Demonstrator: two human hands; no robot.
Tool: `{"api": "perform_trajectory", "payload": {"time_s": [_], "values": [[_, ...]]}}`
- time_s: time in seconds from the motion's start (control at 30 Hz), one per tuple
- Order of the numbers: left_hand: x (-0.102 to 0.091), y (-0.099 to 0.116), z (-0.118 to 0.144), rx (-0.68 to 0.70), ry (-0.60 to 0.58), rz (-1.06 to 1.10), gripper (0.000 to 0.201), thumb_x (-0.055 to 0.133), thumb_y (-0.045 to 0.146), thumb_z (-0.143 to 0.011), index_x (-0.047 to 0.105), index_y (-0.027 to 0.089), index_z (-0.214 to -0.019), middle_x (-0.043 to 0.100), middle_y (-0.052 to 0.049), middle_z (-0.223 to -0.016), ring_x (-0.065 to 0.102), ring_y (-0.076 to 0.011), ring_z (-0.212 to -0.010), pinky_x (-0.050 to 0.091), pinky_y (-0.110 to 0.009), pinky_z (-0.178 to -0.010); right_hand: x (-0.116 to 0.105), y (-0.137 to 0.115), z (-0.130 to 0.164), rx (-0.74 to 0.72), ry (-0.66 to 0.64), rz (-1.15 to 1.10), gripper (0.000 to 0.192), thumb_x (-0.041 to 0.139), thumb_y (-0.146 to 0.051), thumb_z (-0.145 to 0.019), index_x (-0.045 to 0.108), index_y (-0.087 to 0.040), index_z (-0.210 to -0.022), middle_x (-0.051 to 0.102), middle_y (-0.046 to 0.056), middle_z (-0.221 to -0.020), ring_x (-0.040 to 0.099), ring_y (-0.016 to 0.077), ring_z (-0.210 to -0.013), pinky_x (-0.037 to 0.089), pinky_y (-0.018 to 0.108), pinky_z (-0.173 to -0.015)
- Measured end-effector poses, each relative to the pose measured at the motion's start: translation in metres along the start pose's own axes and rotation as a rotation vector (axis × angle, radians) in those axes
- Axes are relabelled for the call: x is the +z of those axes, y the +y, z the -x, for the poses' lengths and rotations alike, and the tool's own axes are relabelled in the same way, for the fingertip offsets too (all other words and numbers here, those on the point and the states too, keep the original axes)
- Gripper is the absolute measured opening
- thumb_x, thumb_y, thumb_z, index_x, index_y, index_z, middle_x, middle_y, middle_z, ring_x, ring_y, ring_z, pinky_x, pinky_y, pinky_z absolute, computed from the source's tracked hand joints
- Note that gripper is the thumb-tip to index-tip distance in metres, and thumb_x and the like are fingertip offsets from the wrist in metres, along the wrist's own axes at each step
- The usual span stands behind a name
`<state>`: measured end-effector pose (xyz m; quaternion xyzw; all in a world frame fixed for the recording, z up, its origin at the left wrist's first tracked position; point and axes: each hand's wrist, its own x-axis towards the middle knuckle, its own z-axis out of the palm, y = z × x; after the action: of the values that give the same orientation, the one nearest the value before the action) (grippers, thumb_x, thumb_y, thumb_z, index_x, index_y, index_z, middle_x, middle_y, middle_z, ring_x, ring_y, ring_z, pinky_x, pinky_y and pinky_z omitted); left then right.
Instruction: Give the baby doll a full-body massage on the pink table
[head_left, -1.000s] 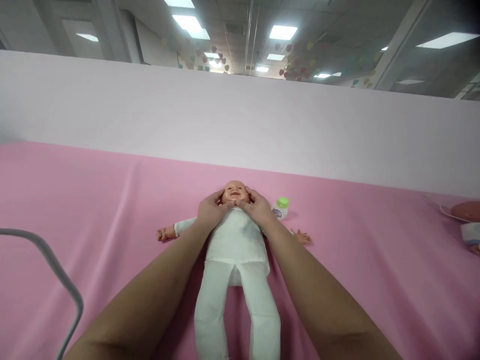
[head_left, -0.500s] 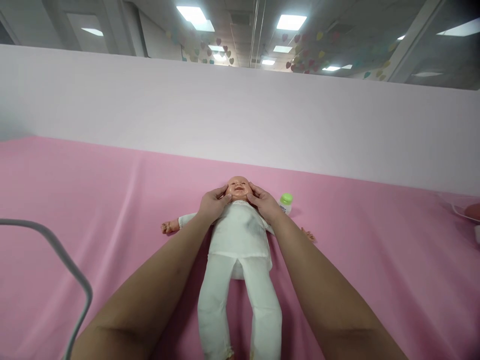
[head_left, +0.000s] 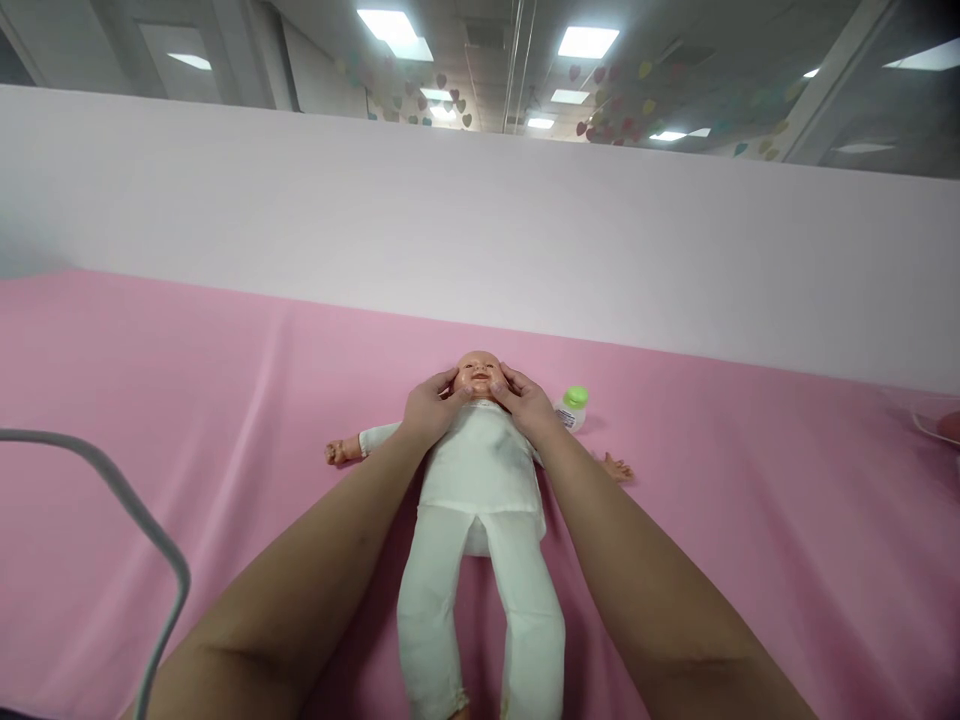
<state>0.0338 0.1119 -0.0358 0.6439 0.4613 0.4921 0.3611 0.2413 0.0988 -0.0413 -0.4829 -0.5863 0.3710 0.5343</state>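
Doll lies face-up on the pink table. Your left hand and right hand cup its cheeks, fingers loosely curled, gripping nothing.

Looks like an office room set up for baby-care practice: ceiling light panels and hanging paper hearts above, a plain partition wall, a pink-covered tabletop with a baby doll.
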Motion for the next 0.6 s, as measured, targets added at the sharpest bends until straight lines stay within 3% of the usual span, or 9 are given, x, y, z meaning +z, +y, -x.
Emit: {"api": "perform_trajectory", "payload": {"time_s": [0.13, 0.27, 0.5, 0.6], "values": [[0.004, -0.001, 0.001, 0.032, 0.015, -0.111, 0.068, 0.084, 0.05, -0.078, 0.066, 0.023, -0.138, 0.073, -0.01, -0.134, 0.07, -0.0296, -0.12, 0.056, -0.042, -0.105, 0.007, 0.002, -0.001, 0.008, 0.079, 0.048, 0.088, 0.09, -0.054, -0.071, 0.056, -0.029, -0.149, 0.063, 0.005, -0.15, 0.06, 0.0294, -0.136, 0.047, 0.047, -0.118], [0.006, -0.004, 0.001, 0.063, 0.011, -0.148, 0.064, 0.083, 0.045, -0.08, 0.067, 0.024, -0.138, 0.073, -0.01, -0.134, 0.069, -0.0312, -0.122, 0.055, -0.043, -0.107, 0.006, 0.004, -0.001, -0.015, 0.078, 0.059, 0.083, 0.09, -0.049, -0.071, 0.059, -0.029, -0.146, 0.064, 0.006, -0.148, 0.062, 0.0299, -0.134, 0.048, 0.047, -0.117], [0.005, -0.012, -0.003, 0.054, 0.0, 0.026, 0.057, 0.078, 0.044, -0.085, 0.069, 0.021, -0.136, 0.073, -0.012, -0.135, 0.068, -0.0308, -0.125, 0.051, -0.045, -0.111, -0.005, 0.012, -0.004, 0.0, -0.019, -0.083, 0.08, 0.085, -0.053, -0.079, 0.058, -0.026, -0.149, 0.055, 0.005, -0.158, 0.052, 0.0287, -0.146, 0.039, 0.047, -0.124], [0.004, -0.011, -0.004, 0.039, -0.039, 0.152, 0.052, 0.073, 0.043, -0.089, 0.07, 0.018, -0.135, 0.072, -0.012, -0.137, 0.068, -0.029, -0.126, 0.051, -0.044, -0.111, -0.007, 0.017, -0.006, 0.036, -0.063, -0.199, 0.082, 0.083, -0.059, -0.078, 0.057, -0.029, -0.15, 0.057, 0.003, -0.156, 0.055, 0.03, -0.143, 0.042, 0.05, -0.122]]}}
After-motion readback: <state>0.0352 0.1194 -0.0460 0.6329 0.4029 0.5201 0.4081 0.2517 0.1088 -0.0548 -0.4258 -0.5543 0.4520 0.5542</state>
